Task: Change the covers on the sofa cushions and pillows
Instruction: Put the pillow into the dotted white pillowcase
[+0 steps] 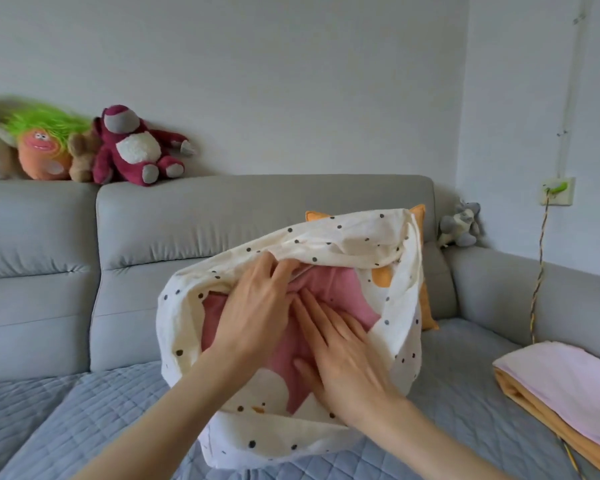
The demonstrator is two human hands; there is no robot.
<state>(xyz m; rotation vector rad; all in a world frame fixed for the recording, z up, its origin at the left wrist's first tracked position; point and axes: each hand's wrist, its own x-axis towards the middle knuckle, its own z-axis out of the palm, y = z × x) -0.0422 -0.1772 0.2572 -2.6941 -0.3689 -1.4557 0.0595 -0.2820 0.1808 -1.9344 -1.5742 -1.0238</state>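
Cushion, pink, is seen upright on the sofa inside the dotted cover; the cover's edge is pinched by the left hand, while the flat right hand, released, is pressed against the cushion.

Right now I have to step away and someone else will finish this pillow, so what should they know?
Left hand: its fingers curl at the upper edge of the dotted cream cover, at its opening.
Right hand: fingers straight, pressing flat on the pink pillow.
The pillow sits on the grey sofa seat, mostly inside the cover; pink still shows through the opening.
Done: pillow largely in the cover.
Left: tuck the rest in and close the opening. An orange cushion stands behind; folded pink and orange fabrics lie at the right, probably more covers.
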